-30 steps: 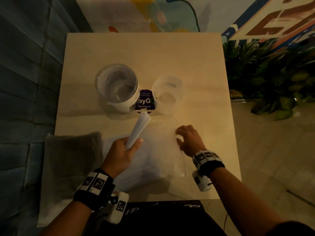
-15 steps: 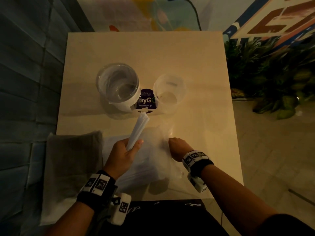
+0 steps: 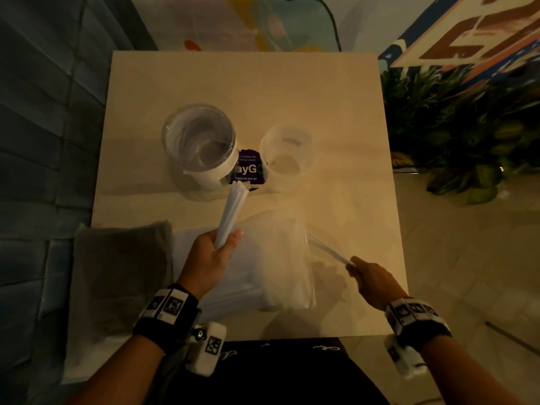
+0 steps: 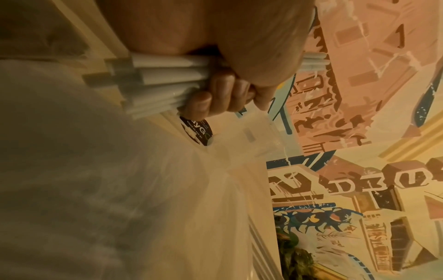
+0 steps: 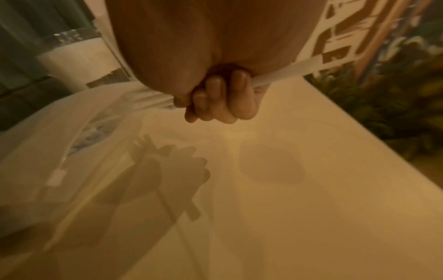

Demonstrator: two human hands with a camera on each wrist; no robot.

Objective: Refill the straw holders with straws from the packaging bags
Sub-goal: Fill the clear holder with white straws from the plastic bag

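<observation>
My left hand [image 3: 217, 252] grips a bundle of white straws [image 3: 232, 213] that points up toward the two holders; the left wrist view shows the bundle [image 4: 167, 79] with my fingers [image 4: 215, 98] curled round it. My right hand [image 3: 368, 273] grips a few straws [image 3: 327, 248] whose far ends still lie in the mouth of the clear packaging bag [image 3: 274, 258] on the table's near half. The right wrist view shows those straws [image 5: 287, 73] in my fist. A wide clear holder with a white band [image 3: 201, 144] and a smaller clear cup holder [image 3: 285, 154] stand mid-table.
A purple round sticker [image 3: 247, 171] lies between the holders. A grey cloth [image 3: 117, 258] hangs over the beige table's [image 3: 248, 89] near left corner. Green plants [image 3: 461, 141] stand right of the table, a dark slatted wall to the left, a mural behind.
My right hand has gone from the bag's mouth back to the right and toward me, drawing a few straws out. The left hand has stayed put with its bundle.
</observation>
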